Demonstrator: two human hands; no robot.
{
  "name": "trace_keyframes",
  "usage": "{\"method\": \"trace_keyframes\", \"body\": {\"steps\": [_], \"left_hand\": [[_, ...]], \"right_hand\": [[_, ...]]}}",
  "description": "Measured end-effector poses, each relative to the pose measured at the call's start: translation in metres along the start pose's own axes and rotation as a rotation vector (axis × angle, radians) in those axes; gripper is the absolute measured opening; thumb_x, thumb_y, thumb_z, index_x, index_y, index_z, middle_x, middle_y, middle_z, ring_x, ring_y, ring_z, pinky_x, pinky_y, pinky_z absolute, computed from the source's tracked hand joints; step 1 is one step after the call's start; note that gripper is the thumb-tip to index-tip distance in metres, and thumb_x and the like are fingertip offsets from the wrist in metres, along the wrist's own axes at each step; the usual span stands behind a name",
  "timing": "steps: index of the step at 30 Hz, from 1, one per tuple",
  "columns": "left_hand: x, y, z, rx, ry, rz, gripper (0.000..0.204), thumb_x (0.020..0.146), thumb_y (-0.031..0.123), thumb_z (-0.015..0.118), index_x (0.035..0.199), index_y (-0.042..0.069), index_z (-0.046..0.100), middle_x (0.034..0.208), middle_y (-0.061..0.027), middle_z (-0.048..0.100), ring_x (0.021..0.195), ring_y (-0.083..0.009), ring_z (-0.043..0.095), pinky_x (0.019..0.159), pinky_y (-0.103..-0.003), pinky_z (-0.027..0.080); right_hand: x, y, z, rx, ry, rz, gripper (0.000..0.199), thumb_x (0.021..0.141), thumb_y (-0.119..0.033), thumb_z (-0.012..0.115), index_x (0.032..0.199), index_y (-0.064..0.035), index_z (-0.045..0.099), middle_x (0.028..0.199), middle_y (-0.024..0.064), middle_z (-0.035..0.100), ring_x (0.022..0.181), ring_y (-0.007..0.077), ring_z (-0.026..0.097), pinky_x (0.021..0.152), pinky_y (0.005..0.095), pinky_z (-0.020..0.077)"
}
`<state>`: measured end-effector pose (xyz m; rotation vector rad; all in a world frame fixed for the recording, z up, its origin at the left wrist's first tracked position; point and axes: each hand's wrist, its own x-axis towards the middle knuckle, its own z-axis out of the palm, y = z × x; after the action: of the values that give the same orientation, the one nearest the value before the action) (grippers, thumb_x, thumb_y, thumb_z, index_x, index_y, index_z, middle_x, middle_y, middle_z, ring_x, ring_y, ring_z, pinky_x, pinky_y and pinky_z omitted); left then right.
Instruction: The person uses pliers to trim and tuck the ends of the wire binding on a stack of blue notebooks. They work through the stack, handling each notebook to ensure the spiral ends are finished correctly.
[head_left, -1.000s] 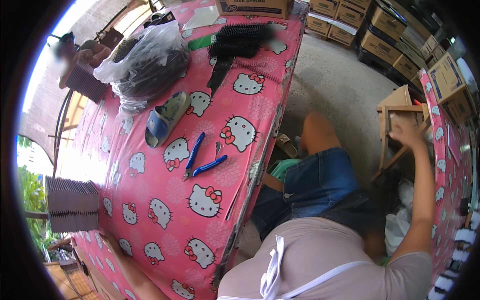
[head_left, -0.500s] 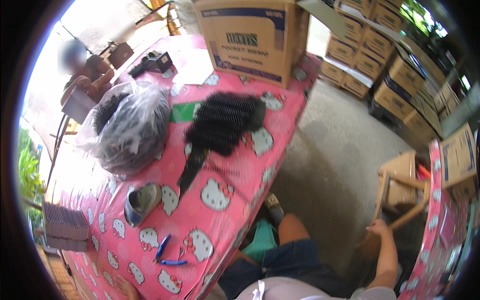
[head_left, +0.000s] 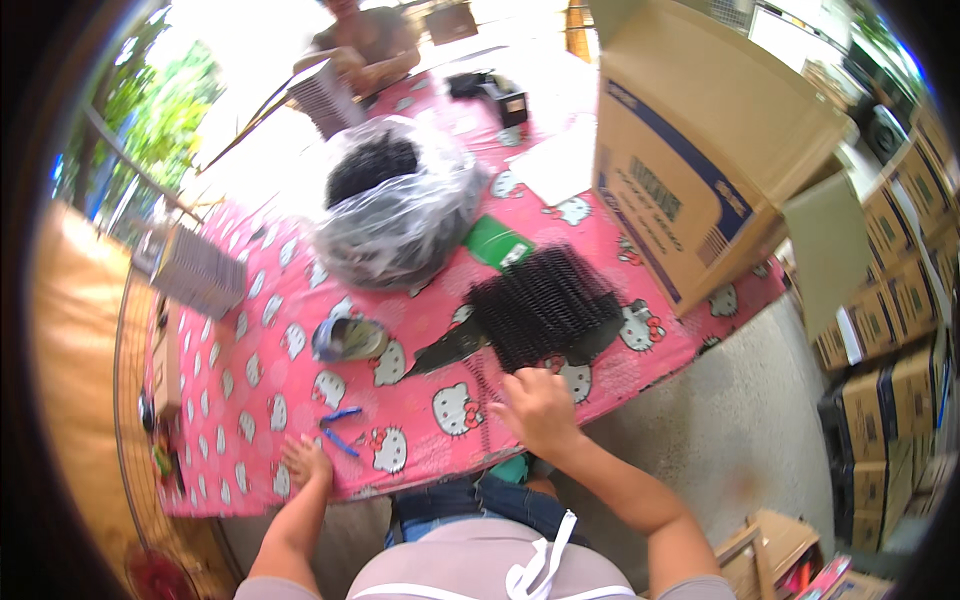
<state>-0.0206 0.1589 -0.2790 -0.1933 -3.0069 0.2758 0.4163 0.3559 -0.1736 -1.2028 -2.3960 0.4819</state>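
My left hand rests on the front of the pink table with its fingers spread, just left of a small pair of blue-handled cutters. Over the front edge of a pile of black spiral binding coils, my right hand has its thumb held apart and nothing visible in it. I cannot tell whether its fingertips touch the pile. A flat black strip sticks out from the pile's left side. One loose coil lies left of my right hand.
A plastic bag of black coils stands behind a small bluish container. Notebook stacks sit at the left edge. A large open carton stands back right. Across the table sits another person. More cartons line the right.
The view has swung left toward the table. My right hand has come from beside the wooden stool to the coil pile. My left hand now lies in fuller view on the table.
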Motion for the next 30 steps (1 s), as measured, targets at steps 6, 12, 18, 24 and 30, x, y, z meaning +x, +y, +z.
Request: {"method": "trace_keyframes", "body": {"steps": [6, 12, 18, 24, 30], "left_hand": [[-0.030, 0.017, -0.037, -0.148, -0.025, 0.019, 0.058, 0.094, 0.046, 0.035, 0.144, 0.017, 0.030, 0.152, -0.0126, 0.024, 0.140, -0.0316, 0.021, 0.105, -0.061, 0.022], [-0.032, -0.004, -0.029, -0.156, 0.016, 0.001, 0.058, 0.093, 0.045, 0.037, 0.143, 0.016, 0.032, 0.151, -0.0134, 0.026, 0.140, -0.0320, 0.021, 0.105, -0.061, 0.021], [-0.027, 0.017, -0.026, -0.170, 0.024, 0.030, 0.060, 0.093, 0.045, 0.037, 0.144, 0.014, 0.031, 0.151, -0.0145, 0.025, 0.140, -0.0320, 0.020, 0.107, -0.060, 0.019], [-0.031, 0.000, -0.035, -0.252, -0.031, -0.020, 0.063, 0.092, 0.045, 0.036, 0.146, 0.013, 0.028, 0.153, -0.0150, 0.018, 0.142, -0.0323, 0.014, 0.108, -0.061, 0.015], [-0.034, 0.010, -0.034, -0.314, -0.034, -0.033, 0.066, 0.091, 0.046, 0.032, 0.147, 0.013, 0.025, 0.154, -0.0158, 0.016, 0.143, -0.0336, 0.009, 0.110, -0.061, 0.010]], "right_hand": [[0.045, -0.018, 0.058, -0.199, -0.197, 0.070, 0.044, 0.078, -0.035, 0.068, 0.103, -0.0039, 0.050, 0.085, 0.0128, 0.059, 0.079, 0.0296, 0.064, 0.060, 0.0384, 0.0535], [0.069, -0.014, 0.000, 0.192, 0.002, -0.027, 0.030, 0.081, -0.017, 0.065, 0.105, -0.0028, 0.054, 0.095, 0.0177, 0.062, 0.080, 0.0358, 0.063, 0.069, 0.0424, 0.0519], [0.122, 0.031, -0.035, 0.124, 0.177, 0.033, 0.024, 0.083, -0.012, 0.063, 0.104, -0.0024, 0.058, 0.086, 0.0164, 0.062, 0.080, 0.0347, 0.062, 0.070, 0.0424, 0.0483], [0.113, 0.034, -0.037, 0.153, 0.258, 0.109, 0.028, 0.082, -0.009, 0.064, 0.109, -0.0023, 0.058, 0.078, 0.0132, 0.060, 0.067, 0.0270, 0.059, 0.064, 0.0395, 0.0465], [0.128, 0.011, -0.020, -0.176, 0.083, 0.025, 0.056, 0.076, -0.030, 0.072, 0.122, -0.0041, 0.050, 0.125, 0.0177, 0.048, 0.118, 0.0368, 0.044, 0.094, 0.0512, 0.0378]]}}
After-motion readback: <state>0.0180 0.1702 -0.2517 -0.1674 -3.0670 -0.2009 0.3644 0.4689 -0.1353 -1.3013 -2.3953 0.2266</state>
